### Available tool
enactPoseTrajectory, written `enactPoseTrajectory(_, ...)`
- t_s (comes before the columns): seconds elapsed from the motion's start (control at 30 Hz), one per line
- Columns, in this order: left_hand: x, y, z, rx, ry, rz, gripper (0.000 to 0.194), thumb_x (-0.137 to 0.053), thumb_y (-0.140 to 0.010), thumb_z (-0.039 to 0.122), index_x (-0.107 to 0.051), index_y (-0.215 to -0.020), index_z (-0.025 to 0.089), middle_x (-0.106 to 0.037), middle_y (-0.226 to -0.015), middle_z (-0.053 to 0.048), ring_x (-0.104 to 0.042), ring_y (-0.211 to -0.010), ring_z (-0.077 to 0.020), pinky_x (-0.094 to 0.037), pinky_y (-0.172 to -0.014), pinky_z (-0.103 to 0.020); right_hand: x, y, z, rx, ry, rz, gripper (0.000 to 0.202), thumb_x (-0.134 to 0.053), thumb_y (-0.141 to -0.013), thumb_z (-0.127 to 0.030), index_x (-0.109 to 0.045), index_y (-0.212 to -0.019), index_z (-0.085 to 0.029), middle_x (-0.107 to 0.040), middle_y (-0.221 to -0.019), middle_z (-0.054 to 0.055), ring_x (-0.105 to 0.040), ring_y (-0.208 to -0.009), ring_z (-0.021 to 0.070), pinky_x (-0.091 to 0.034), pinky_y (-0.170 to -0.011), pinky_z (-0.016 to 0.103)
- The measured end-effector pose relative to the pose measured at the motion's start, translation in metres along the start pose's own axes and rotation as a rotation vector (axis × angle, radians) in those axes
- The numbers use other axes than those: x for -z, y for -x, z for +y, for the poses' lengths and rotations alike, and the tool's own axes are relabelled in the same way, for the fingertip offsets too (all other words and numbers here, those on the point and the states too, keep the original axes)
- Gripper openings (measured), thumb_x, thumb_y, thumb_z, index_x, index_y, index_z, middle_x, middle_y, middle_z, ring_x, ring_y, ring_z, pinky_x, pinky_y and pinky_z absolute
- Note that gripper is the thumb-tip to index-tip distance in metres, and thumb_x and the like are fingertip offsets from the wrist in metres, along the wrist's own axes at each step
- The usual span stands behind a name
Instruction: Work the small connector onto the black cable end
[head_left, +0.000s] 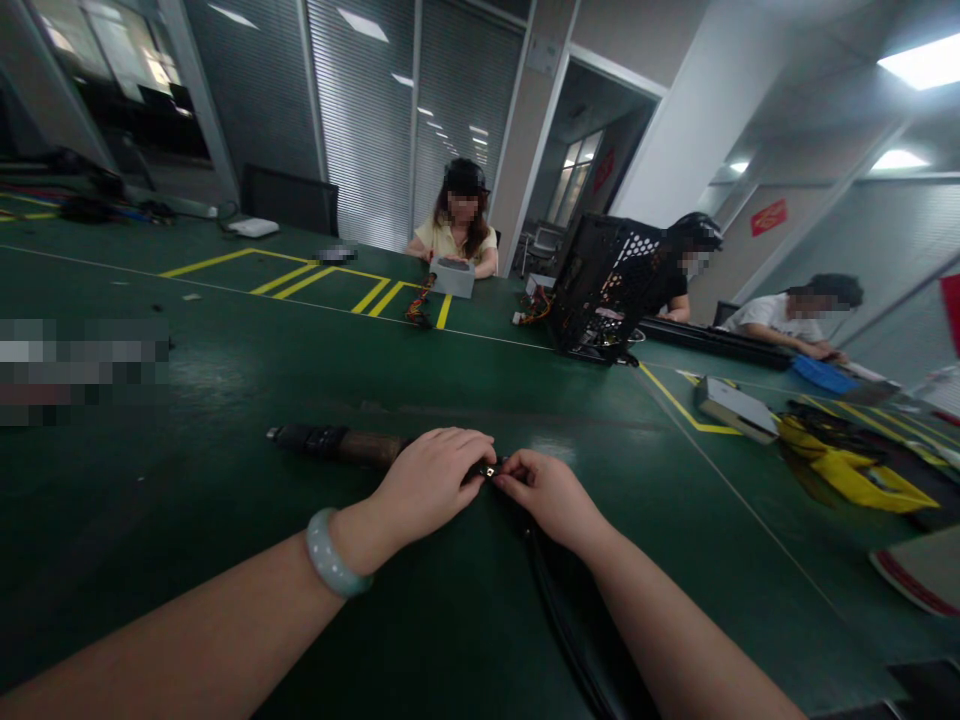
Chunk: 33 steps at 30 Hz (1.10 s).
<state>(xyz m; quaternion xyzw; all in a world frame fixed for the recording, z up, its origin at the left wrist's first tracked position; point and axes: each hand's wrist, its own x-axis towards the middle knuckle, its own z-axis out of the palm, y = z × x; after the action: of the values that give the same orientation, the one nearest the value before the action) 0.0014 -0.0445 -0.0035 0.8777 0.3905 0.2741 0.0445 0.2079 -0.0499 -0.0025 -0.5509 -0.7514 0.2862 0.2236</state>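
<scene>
A dark power screwdriver (364, 447) with a brownish grip lies on the green table, its narrow tip pointing left. My left hand (435, 480), with a pale bangle on the wrist, closes around the rear end of the screwdriver. Close beside it, my right hand (551, 495) is pinched on the dark end of a black cable (551, 600). A small shiny metal part (490, 472) shows between the fingertips of both hands; whether the cable is joined to the screwdriver cannot be made out. The cable runs down toward the table's near edge under my right forearm.
Across the table (247, 500) a person (457, 225) sits behind a grey power supply (452, 277) with loose wires. A black computer case (607, 290) stands right of it. Two more people work further right. A silver box (736, 408) and a yellow bag (862, 475) lie on the right.
</scene>
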Motion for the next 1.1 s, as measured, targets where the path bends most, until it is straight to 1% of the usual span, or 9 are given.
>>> enactPoseTrajectory(0.17,0.0004,-0.0003,-0.0003,0.039,0.009,0.004,0.021,-0.061,-0.082,0.016,-0.059,-0.102,0.023,-0.063,-0.118,-0.002,-0.059,-0.108,-0.0231,-0.047,-0.093,-0.043,0.0002,0.0005,0.0,0.003,0.007,-0.001,0.013,-0.062,-0.087,-0.033,-0.067,-0.086,-0.021,-0.069,-0.08,-0.002,-0.061,-0.069,0.0136,-0.039,-0.061,0.023)
enactPoseTrajectory(0.33,-0.0006,0.0003,-0.0019,0.004,0.004,-0.026,0.013,-0.059,-0.084,0.017,-0.062,-0.094,0.025,-0.062,-0.122,-0.001,-0.056,-0.113,-0.0239,-0.044,-0.096,-0.045,0.0002,0.0012,-0.0015,-0.001,-0.006,-0.001,0.013,-0.062,-0.086,-0.033,-0.067,-0.087,-0.021,-0.069,-0.08,-0.002,-0.06,-0.068,0.0131,-0.039,-0.06,0.023)
enactPoseTrajectory(0.47,-0.0004,0.0004,-0.0017,-0.012,0.006,-0.039,0.012,-0.058,-0.085,0.019,-0.063,-0.093,0.026,-0.061,-0.122,0.0,-0.057,-0.113,-0.0238,-0.043,-0.096,-0.046,0.0007,0.0017,-0.0024,0.003,-0.005,-0.001,0.013,-0.062,-0.086,-0.033,-0.067,-0.087,-0.021,-0.07,-0.08,-0.002,-0.06,-0.068,0.0131,-0.039,-0.06,0.023)
enactPoseTrajectory(0.57,0.0,0.0003,-0.0006,0.003,0.012,-0.034,0.013,-0.059,-0.084,0.017,-0.063,-0.093,0.026,-0.062,-0.122,0.001,-0.057,-0.112,-0.0232,-0.044,-0.095,-0.045,0.0008,0.0017,-0.0019,-0.006,-0.015,-0.009,0.013,-0.062,-0.087,-0.033,-0.067,-0.087,-0.021,-0.07,-0.081,-0.001,-0.061,-0.069,0.0136,-0.04,-0.061,0.023)
enactPoseTrajectory(0.67,0.0003,0.0,0.0002,0.02,0.014,-0.022,0.015,-0.06,-0.083,0.016,-0.061,-0.094,0.026,-0.062,-0.12,0.001,-0.057,-0.112,-0.0227,-0.044,-0.095,-0.044,0.0004,0.0015,-0.0002,-0.006,-0.023,-0.012,0.013,-0.062,-0.087,-0.033,-0.067,-0.087,-0.021,-0.07,-0.08,-0.001,-0.061,-0.07,0.0138,-0.041,-0.061,0.023)
enactPoseTrajectory(0.83,0.0002,0.0002,-0.0004,0.017,0.01,-0.014,0.015,-0.059,-0.084,0.016,-0.061,-0.098,0.023,-0.064,-0.119,-0.002,-0.058,-0.109,-0.023,-0.044,-0.096,-0.044,0.0001,0.0011,0.0006,0.006,-0.003,-0.001,0.014,-0.062,-0.087,-0.033,-0.067,-0.086,-0.021,-0.069,-0.079,-0.002,-0.06,-0.068,0.013,-0.039,-0.061,0.023)
enactPoseTrajectory(0.97,-0.0009,0.0006,-0.0021,-0.005,-0.015,-0.018,0.014,-0.058,-0.085,0.016,-0.062,-0.097,0.023,-0.064,-0.118,-0.002,-0.058,-0.11,-0.0225,-0.042,-0.099,-0.045,-0.0001,0.0008,-0.0002,0.011,-0.007,0.002,0.013,-0.062,-0.086,-0.033,-0.067,-0.085,-0.021,-0.069,-0.078,-0.002,-0.059,-0.068,0.0126,-0.039,-0.06,0.022)
enactPoseTrajectory(1.1,-0.0008,-0.0002,-0.0011,-0.006,-0.016,-0.012,0.017,-0.058,-0.085,0.015,-0.061,-0.1,0.024,-0.065,-0.114,-0.001,-0.059,-0.108,-0.0215,-0.038,-0.104,-0.046,-0.0004,0.001,-0.0002,0.002,-0.016,0.004,0.013,-0.062,-0.086,-0.033,-0.067,-0.085,-0.021,-0.069,-0.078,-0.002,-0.059,-0.067,0.0124,-0.039,-0.059,0.022)
